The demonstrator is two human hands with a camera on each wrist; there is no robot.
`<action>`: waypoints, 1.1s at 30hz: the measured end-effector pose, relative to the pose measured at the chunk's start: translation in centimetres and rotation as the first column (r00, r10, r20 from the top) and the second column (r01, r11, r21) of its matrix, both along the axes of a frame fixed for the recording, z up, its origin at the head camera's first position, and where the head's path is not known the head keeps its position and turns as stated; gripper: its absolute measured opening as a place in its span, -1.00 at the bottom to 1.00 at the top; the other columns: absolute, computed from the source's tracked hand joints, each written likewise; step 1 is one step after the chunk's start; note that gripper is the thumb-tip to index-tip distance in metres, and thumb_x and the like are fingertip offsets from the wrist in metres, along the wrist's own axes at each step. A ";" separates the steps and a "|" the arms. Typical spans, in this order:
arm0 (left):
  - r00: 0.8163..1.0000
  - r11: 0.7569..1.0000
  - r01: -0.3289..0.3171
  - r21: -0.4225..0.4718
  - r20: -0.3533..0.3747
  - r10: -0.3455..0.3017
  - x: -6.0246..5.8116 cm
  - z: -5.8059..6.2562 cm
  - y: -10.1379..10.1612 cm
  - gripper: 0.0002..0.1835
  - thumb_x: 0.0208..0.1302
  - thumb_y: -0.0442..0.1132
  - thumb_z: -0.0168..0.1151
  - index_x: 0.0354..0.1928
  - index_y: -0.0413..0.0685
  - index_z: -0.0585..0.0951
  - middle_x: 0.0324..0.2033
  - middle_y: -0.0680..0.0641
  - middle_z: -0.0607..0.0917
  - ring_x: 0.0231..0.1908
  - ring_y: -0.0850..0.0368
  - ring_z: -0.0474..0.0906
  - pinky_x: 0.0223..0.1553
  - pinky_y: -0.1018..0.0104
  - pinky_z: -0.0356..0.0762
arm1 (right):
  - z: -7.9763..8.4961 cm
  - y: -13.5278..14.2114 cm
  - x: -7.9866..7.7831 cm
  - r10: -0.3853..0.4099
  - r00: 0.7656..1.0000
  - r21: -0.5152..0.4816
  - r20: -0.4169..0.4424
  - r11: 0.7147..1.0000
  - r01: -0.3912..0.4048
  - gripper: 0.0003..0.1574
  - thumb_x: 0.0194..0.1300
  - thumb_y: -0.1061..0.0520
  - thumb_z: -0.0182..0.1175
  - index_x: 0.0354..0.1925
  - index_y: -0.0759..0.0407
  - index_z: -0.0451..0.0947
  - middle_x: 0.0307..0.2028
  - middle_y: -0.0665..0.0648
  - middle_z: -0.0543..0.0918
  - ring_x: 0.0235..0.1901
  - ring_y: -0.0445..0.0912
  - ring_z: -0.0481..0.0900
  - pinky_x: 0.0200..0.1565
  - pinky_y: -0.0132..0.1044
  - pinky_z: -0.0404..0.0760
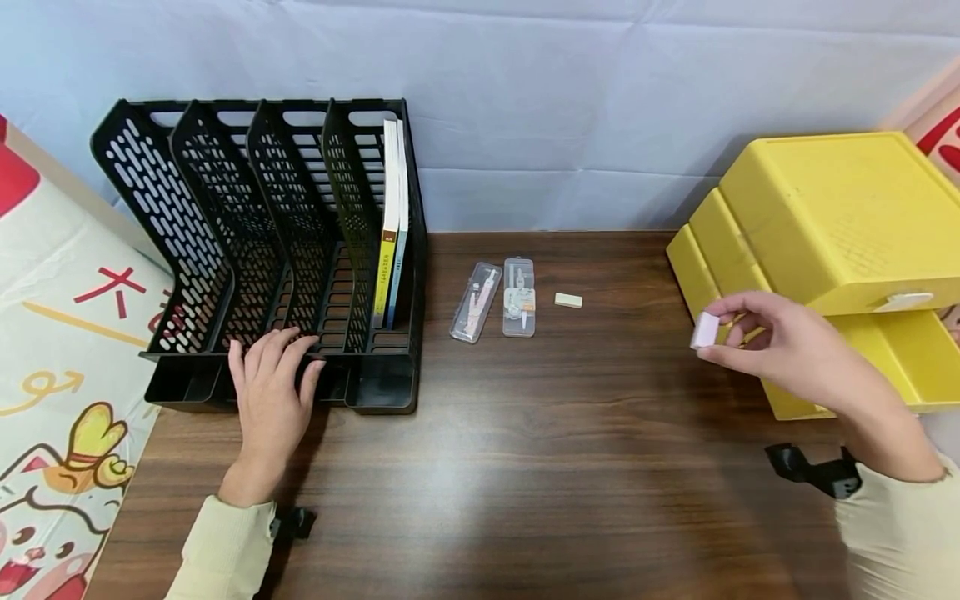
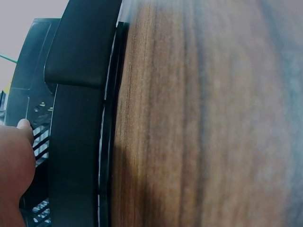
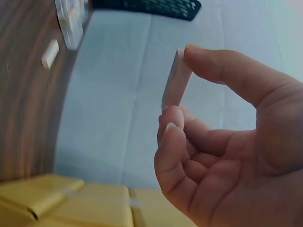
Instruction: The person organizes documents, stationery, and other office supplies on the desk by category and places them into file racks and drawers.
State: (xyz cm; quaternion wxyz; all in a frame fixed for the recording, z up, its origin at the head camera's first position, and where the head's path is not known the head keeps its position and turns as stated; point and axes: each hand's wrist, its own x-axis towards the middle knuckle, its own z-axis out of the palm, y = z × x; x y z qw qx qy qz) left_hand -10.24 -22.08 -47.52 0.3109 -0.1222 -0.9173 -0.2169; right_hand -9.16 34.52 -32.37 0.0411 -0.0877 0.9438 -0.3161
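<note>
Above the desk [image 1: 525, 467] towards its right edge, the right hand [image 1: 783, 337] pinches a small pale block [image 1: 706, 331], probably light, firm and best held by opposite ends; the left hand [image 1: 272, 379] rests unclenched on the black rack [image 1: 382, 396], and only the head view reveals inside the pulled-out yellow drawer [image 1: 909, 354].

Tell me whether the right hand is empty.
No, the right hand pinches a small pale block between thumb and fingers.

L hand [image 2: 14, 168] mostly offscreen, wrist cam
</note>
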 end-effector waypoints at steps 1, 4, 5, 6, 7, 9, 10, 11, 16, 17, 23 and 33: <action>1.000 1.000 0.000 0.005 -0.002 0.000 0.0 0.0 0.0 -0.67 0.33 -0.17 0.32 0.08 -0.13 0.65 0.15 -0.25 0.61 0.25 -0.31 0.39 0.44 -0.34 -0.22 | 0.2 0.5 0.2 -0.011 1.000 0.007 -0.001 1.000 0.011 -0.48 0.09 0.26 0.54 0.00 0.32 0.58 -0.41 0.03 0.61 -0.47 -0.25 0.54 -0.46 -0.47 0.45; 1.000 1.000 0.001 -0.001 0.004 -0.001 0.0 -0.1 0.0 -0.67 0.34 -0.15 0.30 0.08 -0.13 0.65 0.15 -0.26 0.61 0.25 -0.31 0.39 0.43 -0.36 -0.20 | 0.7 1.8 0.7 -0.038 0.999 0.023 0.009 0.999 0.038 -0.50 0.11 0.25 0.52 0.01 0.32 0.58 -0.44 -0.04 0.61 -0.48 -0.27 0.54 -0.44 -0.48 0.41; 1.000 1.000 0.001 -0.008 0.008 -0.001 0.0 0.0 -0.1 -0.67 0.36 -0.14 0.28 0.08 -0.14 0.65 0.15 -0.26 0.61 0.25 -0.31 0.39 0.43 -0.36 -0.21 | 0.8 2.2 0.8 -0.046 0.999 0.033 0.009 0.998 0.045 -0.51 0.12 0.25 0.51 0.01 0.32 0.59 -0.44 -0.06 0.61 -0.48 -0.28 0.53 -0.45 -0.48 0.40; 1.000 1.000 0.002 -0.014 0.011 -0.002 0.0 0.0 -0.1 -0.67 0.37 -0.13 0.27 0.08 -0.14 0.65 0.15 -0.26 0.61 0.24 -0.32 0.39 0.43 -0.36 -0.21 | 1.0 2.6 1.0 -0.056 0.998 0.049 0.014 0.997 0.055 -0.51 0.14 0.24 0.50 0.02 0.32 0.58 -0.44 -0.08 0.61 -0.48 -0.29 0.53 -0.45 -0.47 0.39; 1.000 1.000 0.002 -0.017 0.013 -0.002 0.0 0.0 -0.1 -0.67 0.38 -0.12 0.26 0.08 -0.14 0.65 0.16 -0.26 0.60 0.25 -0.32 0.39 0.43 -0.35 -0.21 | 1.1 3.1 1.1 -0.066 0.998 0.066 0.021 0.996 0.065 -0.51 0.15 0.21 0.50 0.03 0.32 0.58 -0.43 -0.09 0.60 -0.47 -0.30 0.52 -0.44 -0.48 0.38; 1.000 1.000 0.002 -0.012 0.012 -0.002 0.0 0.0 -0.1 -0.66 0.38 -0.12 0.26 0.08 -0.14 0.65 0.16 -0.26 0.60 0.25 -0.31 0.39 0.44 -0.34 -0.22 | 1.2 3.9 1.3 -0.082 0.996 0.085 0.028 0.993 0.079 -0.50 0.17 0.18 0.50 0.03 0.33 0.58 -0.42 -0.10 0.61 -0.46 -0.31 0.52 -0.44 -0.48 0.38; 1.000 1.000 0.001 -0.007 0.009 -0.001 0.0 0.0 -0.1 -0.67 0.38 -0.12 0.27 0.08 -0.14 0.65 0.16 -0.26 0.61 0.25 -0.31 0.39 0.44 -0.33 -0.23 | 1.2 4.3 1.4 -0.090 0.996 0.089 0.030 0.992 0.087 -0.49 0.17 0.18 0.50 0.04 0.34 0.58 -0.42 -0.11 0.61 -0.45 -0.32 0.51 -0.44 -0.48 0.38; 1.000 1.000 0.000 -0.003 0.004 0.000 0.0 0.0 -0.1 -0.67 0.37 -0.13 0.28 0.08 -0.13 0.65 0.15 -0.25 0.61 0.25 -0.31 0.39 0.44 -0.34 -0.22 | 1.2 4.7 1.5 -0.096 0.995 0.094 0.032 0.991 0.093 -0.49 0.19 0.17 0.49 0.05 0.35 0.57 -0.41 -0.12 0.61 -0.45 -0.33 0.51 -0.44 -0.49 0.39; 1.000 1.000 0.001 -0.008 0.005 -0.001 0.0 -0.1 -0.1 -0.67 0.38 -0.12 0.26 0.08 -0.13 0.65 0.16 -0.25 0.61 0.24 -0.31 0.40 0.43 -0.35 -0.22 | 0.8 6.5 1.8 -0.121 0.992 0.115 0.031 0.986 0.117 -0.49 0.19 0.19 0.48 0.06 0.34 0.56 -0.43 -0.14 0.60 -0.45 -0.38 0.50 -0.47 -0.48 0.39; 1.000 1.000 0.002 -0.009 0.006 -0.001 0.0 -0.1 -0.1 -0.67 0.38 -0.12 0.26 0.08 -0.13 0.65 0.16 -0.25 0.61 0.24 -0.32 0.40 0.44 -0.34 -0.22 | 0.7 6.8 1.9 -0.121 0.992 0.118 0.025 0.986 0.117 -0.51 0.18 0.21 0.49 0.04 0.32 0.57 -0.44 -0.15 0.59 -0.44 -0.39 0.49 -0.48 -0.48 0.39; 1.000 1.000 0.001 0.012 -0.005 -0.001 -0.1 -0.2 -0.1 -0.67 0.35 -0.14 0.30 0.07 -0.12 0.66 0.15 -0.24 0.62 0.24 -0.31 0.40 0.44 -0.33 -0.23 | 0.0 8.6 2.4 -0.113 0.994 0.022 -0.008 0.993 0.113 -0.43 0.08 0.42 0.47 -0.15 -0.22 0.62 -0.44 -0.28 0.58 -0.44 -0.44 0.48 -0.58 -0.44 0.34; 1.000 1.000 0.003 -0.001 0.003 -0.003 -0.1 -0.1 0.0 -0.67 0.37 -0.13 0.27 0.08 -0.12 0.65 0.15 -0.25 0.61 0.25 -0.30 0.39 0.42 -0.38 -0.19 | -1.0 13.3 2.4 -0.071 0.997 0.034 0.006 0.997 0.071 -0.04 -0.15 0.55 0.51 -0.21 -0.55 0.56 -0.34 -0.43 0.52 -0.49 -0.46 0.52 -0.66 -0.41 0.32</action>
